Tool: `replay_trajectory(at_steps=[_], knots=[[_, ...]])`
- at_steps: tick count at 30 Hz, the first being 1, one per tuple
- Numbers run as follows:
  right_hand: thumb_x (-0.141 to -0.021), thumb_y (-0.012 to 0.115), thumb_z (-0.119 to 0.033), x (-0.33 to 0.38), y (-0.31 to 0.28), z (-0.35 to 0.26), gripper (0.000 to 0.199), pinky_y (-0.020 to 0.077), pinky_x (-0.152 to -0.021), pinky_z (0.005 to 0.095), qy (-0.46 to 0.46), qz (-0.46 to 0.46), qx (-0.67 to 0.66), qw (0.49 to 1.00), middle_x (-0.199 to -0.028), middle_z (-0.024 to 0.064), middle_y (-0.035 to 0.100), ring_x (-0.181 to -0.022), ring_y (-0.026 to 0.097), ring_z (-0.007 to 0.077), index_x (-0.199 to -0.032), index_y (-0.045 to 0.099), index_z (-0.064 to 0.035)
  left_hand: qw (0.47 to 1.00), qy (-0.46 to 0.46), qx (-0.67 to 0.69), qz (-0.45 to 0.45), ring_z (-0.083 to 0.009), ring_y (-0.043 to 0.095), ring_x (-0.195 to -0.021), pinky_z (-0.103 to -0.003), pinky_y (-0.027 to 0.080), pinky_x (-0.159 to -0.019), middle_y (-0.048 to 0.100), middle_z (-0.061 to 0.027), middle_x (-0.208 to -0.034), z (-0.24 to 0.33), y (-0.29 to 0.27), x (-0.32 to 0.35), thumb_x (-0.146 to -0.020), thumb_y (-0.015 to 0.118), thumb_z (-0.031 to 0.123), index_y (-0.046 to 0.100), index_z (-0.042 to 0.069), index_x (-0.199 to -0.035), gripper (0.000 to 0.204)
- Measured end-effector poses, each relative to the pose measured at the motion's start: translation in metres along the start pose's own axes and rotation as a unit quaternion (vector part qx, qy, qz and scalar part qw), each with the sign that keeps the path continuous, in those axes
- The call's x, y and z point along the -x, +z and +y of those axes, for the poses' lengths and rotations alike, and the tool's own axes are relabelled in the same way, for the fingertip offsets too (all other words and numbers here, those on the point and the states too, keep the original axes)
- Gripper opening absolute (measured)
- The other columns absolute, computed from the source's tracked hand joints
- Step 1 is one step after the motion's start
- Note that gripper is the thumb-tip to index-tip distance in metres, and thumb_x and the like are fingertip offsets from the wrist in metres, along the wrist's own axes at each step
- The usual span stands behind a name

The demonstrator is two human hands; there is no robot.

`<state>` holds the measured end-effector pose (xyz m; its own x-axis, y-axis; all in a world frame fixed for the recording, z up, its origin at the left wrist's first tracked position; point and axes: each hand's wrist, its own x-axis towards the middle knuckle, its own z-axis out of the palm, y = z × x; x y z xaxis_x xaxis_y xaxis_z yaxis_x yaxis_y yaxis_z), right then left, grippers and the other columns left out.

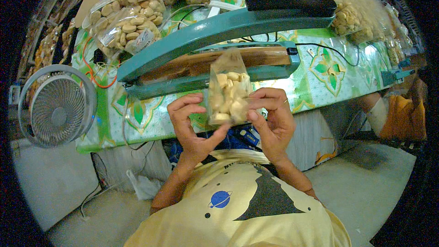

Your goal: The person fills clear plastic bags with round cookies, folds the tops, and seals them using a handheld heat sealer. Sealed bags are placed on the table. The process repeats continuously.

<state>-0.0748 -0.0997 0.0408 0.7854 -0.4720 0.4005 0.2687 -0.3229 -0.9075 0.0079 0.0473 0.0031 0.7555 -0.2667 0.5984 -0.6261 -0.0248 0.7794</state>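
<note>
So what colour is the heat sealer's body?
Teal sealer with a black handle; head view.

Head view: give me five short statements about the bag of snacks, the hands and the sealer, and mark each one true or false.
1. Both hands hold the small clear bag of snacks. True: the left hand and the right hand grip it from either side.
2. The bag lies clamped under the sealer arm. False: it is held up in front of the teal heat sealer, whose arm is raised.
3. A round grey fan stands to the person's left. True.
4. The fan stands on the right side of the table. False: it is on the left.
5. Filled snack bags are piled on the table behind the sealer. True.
</note>
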Motion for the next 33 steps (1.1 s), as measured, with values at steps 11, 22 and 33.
replay_trajectory(at_steps=[11,22,33], knots=[[-0.082,0.069,-0.006,-0.004,-0.001,0.0,0.011,0.0418,-0.094,0.0368,0.001,-0.014,0.004,1.0,-0.111,0.0147,0.057,-0.102,0.054,0.0223,-0.091,0.065,-0.0014,0.997,-0.019,-0.036,-0.067,-0.0252,0.055,-0.095,-0.036,0.046,-0.083,0.058,-0.0088,-0.097,0.009,-0.008,-0.012,-0.073,0.073,0.012,0.069,0.006,-0.098,0.025],[-0.079,0.07,-0.008,-0.03,-0.01,0.0,0.01,0.035,-0.104,0.0432,-0.014,-0.051,0.02,0.998,-0.127,0.019,0.056,-0.119,0.05,0.0278,-0.087,0.068,-0.0017,0.997,-0.009,0.068,-0.024,-0.0276,0.057,-0.107,-0.037,0.044,-0.093,0.06,-0.0124,-0.105,0.022,0.005,-0.043,-0.077,0.07,0.007,0.067,0.003,-0.088,0.013],[-0.074,0.075,-0.004,-0.041,-0.012,0.009,0.013,0.0354,-0.104,0.0468,-0.044,-0.041,0.004,0.998,-0.096,0.0075,0.07,-0.097,0.062,0.0219,-0.086,0.073,-0.0045,0.989,0.042,0.06,-0.129,-0.0272,0.064,-0.101,-0.043,0.047,-0.093,0.068,-0.0139,-0.106,0.005,-0.008,-0.062,-0.076,0.074,0.006,0.072,0.003,-0.089,0.013]])
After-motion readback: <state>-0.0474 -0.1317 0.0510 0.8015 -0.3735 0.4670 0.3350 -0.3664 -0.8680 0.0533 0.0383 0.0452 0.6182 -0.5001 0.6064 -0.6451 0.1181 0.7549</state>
